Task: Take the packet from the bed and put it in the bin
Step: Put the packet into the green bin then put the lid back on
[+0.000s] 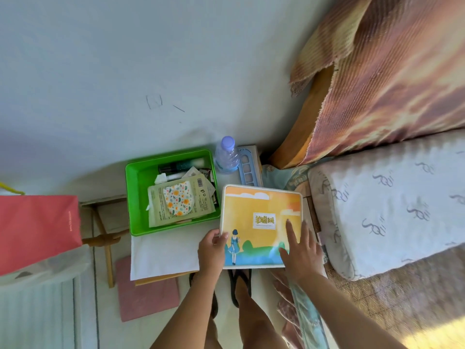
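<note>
Both hands are holding a flat, illustrated packet (261, 222) over the right end of the small white-covered worktop (163, 253), between the green bin (133, 197) and the bed (382, 202). The left hand (211, 250) is gripping its near left corner with fingers closed on the edge, while the right hand (302, 250) is lying on its near right part with fingers spread open. The packet seems to be resting partly on the worktop, just beside the bin's right wall.

Glossy green plastic bin (133, 197); clear ribbed plastic bottle (226, 157); smooth printed packet (261, 222) with soft pale edging; coarse ribbed woven blanket (392, 71); matt red paper bag (37, 230).
</note>
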A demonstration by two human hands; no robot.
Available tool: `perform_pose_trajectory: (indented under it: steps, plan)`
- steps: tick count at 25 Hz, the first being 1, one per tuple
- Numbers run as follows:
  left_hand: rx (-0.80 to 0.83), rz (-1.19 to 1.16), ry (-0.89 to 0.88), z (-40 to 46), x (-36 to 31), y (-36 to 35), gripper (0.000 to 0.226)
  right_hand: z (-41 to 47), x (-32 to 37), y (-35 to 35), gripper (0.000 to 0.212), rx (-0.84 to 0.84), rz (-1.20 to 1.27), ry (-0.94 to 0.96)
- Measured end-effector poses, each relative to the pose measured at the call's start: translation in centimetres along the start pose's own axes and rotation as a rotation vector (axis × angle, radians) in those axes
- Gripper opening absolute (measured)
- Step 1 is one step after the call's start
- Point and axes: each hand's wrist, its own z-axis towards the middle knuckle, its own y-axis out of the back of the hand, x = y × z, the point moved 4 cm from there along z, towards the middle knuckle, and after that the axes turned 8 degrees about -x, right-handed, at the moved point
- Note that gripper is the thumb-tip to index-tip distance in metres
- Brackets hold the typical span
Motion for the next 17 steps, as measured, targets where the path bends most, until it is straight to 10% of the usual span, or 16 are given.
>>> perform_pose_trajectory:
  steps: [11, 17]
  plan:
    - [-0.167, -0.266, 0.133, 5.3, 0.1, 17.4, 0.022, 1.0, 9.6, -0.4, 0.072, 0.424, 0.996, -0.230]
    - [-0.254, -0.047, -0.019, 9.7, 1.1, 22.3, 0.025, 2.2, 15.1, -1.5, 0.037, 0.336, 0.996, -0.314]
